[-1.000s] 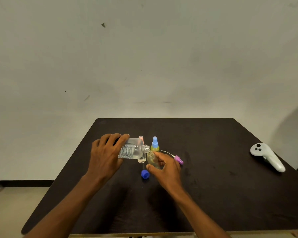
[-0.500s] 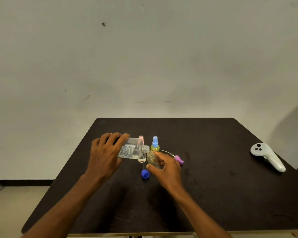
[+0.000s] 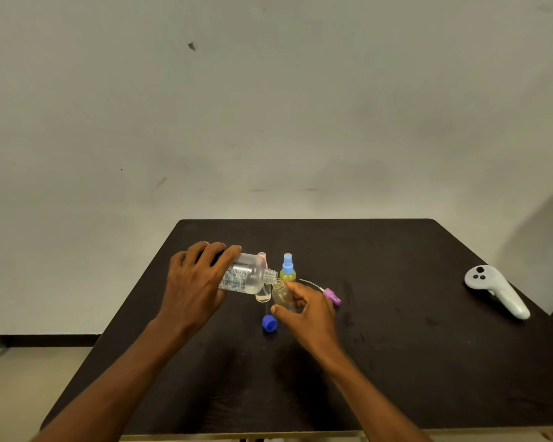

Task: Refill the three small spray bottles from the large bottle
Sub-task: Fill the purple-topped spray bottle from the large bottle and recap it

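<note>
My left hand (image 3: 195, 279) grips the large clear bottle (image 3: 246, 275), tipped on its side with its open neck pointing right. The neck touches the mouth of a small open bottle (image 3: 281, 295), which my right hand (image 3: 307, 311) holds tilted toward it. Behind them stands a yellow-green spray bottle with a blue top (image 3: 288, 269). A pink-topped spray bottle (image 3: 262, 295) stands mostly hidden behind the large bottle. A purple spray head with its tube (image 3: 331, 296) lies on the table right of my right hand. A blue cap (image 3: 269, 323) lies in front of the bottles.
A dark table (image 3: 396, 362) carries everything, its front edge near the bottom of the view. A white hand controller (image 3: 498, 291) lies at the right side of the table. A plain wall stands behind.
</note>
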